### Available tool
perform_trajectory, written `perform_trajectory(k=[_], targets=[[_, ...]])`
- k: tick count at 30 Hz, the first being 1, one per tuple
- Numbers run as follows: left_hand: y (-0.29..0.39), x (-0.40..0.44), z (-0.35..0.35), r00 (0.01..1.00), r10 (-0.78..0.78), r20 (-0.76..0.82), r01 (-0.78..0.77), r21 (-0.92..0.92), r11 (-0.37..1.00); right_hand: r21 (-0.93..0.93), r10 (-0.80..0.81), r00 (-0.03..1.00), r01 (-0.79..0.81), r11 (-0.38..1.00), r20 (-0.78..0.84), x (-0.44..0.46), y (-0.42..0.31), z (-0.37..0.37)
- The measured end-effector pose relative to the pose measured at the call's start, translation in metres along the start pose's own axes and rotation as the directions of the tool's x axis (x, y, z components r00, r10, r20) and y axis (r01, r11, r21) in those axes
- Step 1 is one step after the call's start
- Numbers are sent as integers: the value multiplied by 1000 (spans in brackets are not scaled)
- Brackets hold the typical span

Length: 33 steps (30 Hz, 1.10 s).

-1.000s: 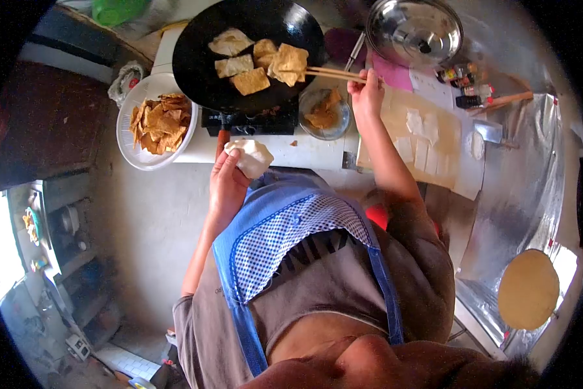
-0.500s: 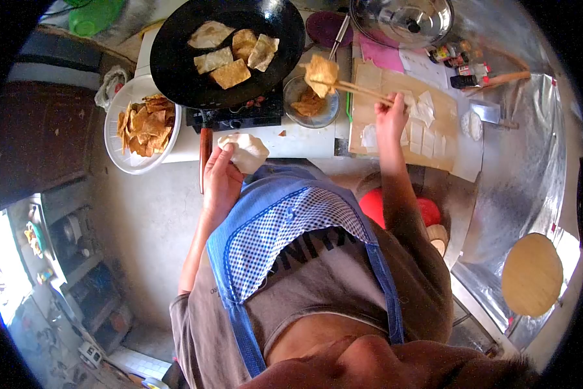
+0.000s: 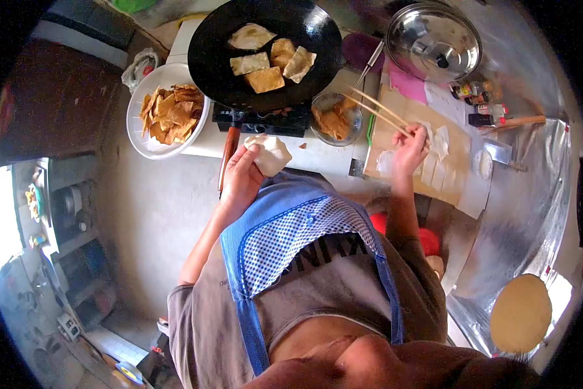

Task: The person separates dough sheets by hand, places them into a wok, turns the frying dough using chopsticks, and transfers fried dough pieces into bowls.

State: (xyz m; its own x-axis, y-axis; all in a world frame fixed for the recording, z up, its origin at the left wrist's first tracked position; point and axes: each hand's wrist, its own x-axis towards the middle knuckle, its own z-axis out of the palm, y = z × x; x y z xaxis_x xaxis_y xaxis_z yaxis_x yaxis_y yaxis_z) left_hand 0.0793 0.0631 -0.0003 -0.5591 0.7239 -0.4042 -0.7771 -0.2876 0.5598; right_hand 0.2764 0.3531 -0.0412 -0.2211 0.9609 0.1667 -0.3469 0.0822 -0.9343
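Note:
My left hand [image 3: 244, 170] pinches a soft white folded piece [image 3: 270, 155]; whether it is cloth or dough I cannot tell. Just beyond it is the wooden handle [image 3: 230, 152] of a black wok [image 3: 207, 61], which holds several pale and golden fried pieces [image 3: 265, 80]. Chopsticks [image 3: 385, 115] are gripped in my right hand [image 3: 411, 148], their tips parted with nothing between them. Those tips reach over a glass bowl [image 3: 358, 127] with browned fried pieces [image 3: 332, 122] inside.
Left of the wok stands a white basket [image 3: 136, 123] full of fried pieces. A board [image 3: 395, 104] with pale dough pieces [image 3: 431, 170] lies on the right, a cleaver [image 3: 498, 152] beside it. Behind are a glass lid [image 3: 434, 39] and small bottles [image 3: 479, 97].
The golden piece held by the chopsticks has been let go into the glass bowl. The chopsticks have parted. The whole view has shifted, while my left hand keeps the white piece.

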Motion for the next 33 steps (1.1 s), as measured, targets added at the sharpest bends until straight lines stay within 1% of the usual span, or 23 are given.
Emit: perform_trajectory(k=[1, 3, 5, 6, 7, 8, 10, 11, 13, 16, 17, 18, 20, 21, 22, 24, 25, 26, 28, 29, 30, 32, 33], targets=[[0, 1, -3, 1000, 5, -3, -5, -4, 1000, -15, 23, 999, -22, 1000, 26, 4, -6, 17], [0, 3, -8, 1000, 21, -5, -21, -5, 1000, -46, 36, 985, -29, 999, 170, 11, 3, 49], [1, 3, -13, 1000, 11, -7, -11, -9, 1000, -155, 143, 956, -106, 982, 255, 15, 13, 87], [2, 4, -14, 1000, 0, -8, 0, -10, 1000, -140, 170, 940, -133, 981, 295, 20, 28, 98], [3, 4, -14, 1000, 3, -5, -3, -13, 1000, -177, 147, 913, -84, 981, 379, 25, 33, 113], [4, 3, -15, 1000, 1, -18, -2, -27, 1000, -237, 129, 905, -32, 971, 406, 32, 46, 121], [7, 1, -18, 1000, 0, -25, -2, -43, 999, -424, 119, 893, 86, 902, 434, 40, 41, 138], [7, 0, -20, 999, 14, -28, -16, -52, 999, -426, 116, 892, 91, 900, 436, 49, 46, 141], [9, -2, -24, 999, 27, -32, -29, -68, 997, -365, -115, 878, 309, 878, 465, 67, 54, 146], [14, -3, -28, 997, 31, -70, -36, -73, 997, -317, -125, 884, 290, 903, 451, 80, 50, 148], [15, -3, -30, 997, 23, -76, -29, -72, 997, -291, -24, 902, 163, 943, 430, 75, 49, 149], [16, -3, -31, 997, 15, -81, -21, -69, 997, -341, 112, 881, 58, 938, 459, 70, 47, 149], [18, -2, -35, 997, 16, -81, -21, -65, 998, -432, 120, 849, 136, 891, 514, 63, 51, 152], [19, -2, -36, 997, 17, -81, -21, -59, 998, -438, 69, 869, 176, 882, 490, 61, 52, 156], [20, -1, -37, 997, 17, -78, -22, -61, 998, -439, 68, 869, 179, 881, 491, 63, 53, 160], [24, -2, -38, 997, -11, -72, 10, -18, 1000, -374, -89, 872, 297, 879, 481, 69, 56, 165], [24, -1, -39, 997, -11, -71, 10, -18, 1000, -406, -95, 875, 313, 859, 475, 71, 54, 166], [23, 0, -41, 997, -9, -78, 5, -40, 999, -406, -95, 875, 314, 858, 475, 71, 54, 167], [24, 1, -41, 996, -6, -85, 0, -62, 998, -294, -60, 883, 218, 931, 465, 69, 53, 175], [25, 0, -40, 996, -1, -87, -5, -64, 998, -311, 34, 879, 131, 941, 475, 66, 50, 177], [26, 0, -39, 996, 4, -89, -10, -65, 998, -300, 28, 878, 133, 945, 477, 62, 59, 181], [25, 2, -45, 996, 7, -84, -13, -64, 998, -323, -26, 876, 205, 924, 481, 58, 71, 185], [25, 2, -47, 997, 9, -79, -14, -64, 998, -321, -21, 885, 191, 928, 466, 59, 70, 185]])
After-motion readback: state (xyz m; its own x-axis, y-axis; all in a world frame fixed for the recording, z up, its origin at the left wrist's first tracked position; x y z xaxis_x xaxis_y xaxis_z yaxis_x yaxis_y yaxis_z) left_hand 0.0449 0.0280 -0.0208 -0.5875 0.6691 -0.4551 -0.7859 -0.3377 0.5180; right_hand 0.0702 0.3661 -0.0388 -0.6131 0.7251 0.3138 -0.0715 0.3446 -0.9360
